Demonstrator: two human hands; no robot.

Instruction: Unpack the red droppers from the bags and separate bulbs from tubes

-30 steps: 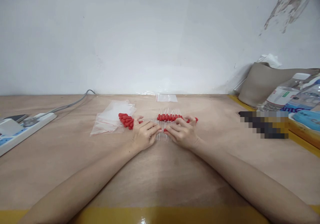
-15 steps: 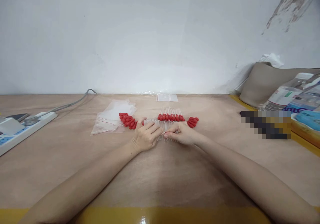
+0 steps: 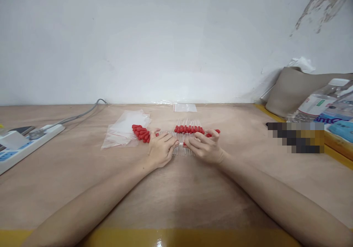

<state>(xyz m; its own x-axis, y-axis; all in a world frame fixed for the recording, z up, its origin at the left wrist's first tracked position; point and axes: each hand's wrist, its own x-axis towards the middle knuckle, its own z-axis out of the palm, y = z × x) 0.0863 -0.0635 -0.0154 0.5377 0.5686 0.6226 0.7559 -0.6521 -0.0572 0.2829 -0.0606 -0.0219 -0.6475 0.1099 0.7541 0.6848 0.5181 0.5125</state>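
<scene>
Both bare forearms stretched forward and converged at centre, left hand (image 3: 161,149) palm down with fingers curled inward, right hand (image 3: 204,147) palm down with fingers bent toward the left, fingertips of the two nearly met.

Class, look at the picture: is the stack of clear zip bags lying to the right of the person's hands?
No, the clear zip bags lie left of the left hand, beside red dropper bulbs.

Two bare forearms, no sleeves, seemingly no rings or watch
</scene>
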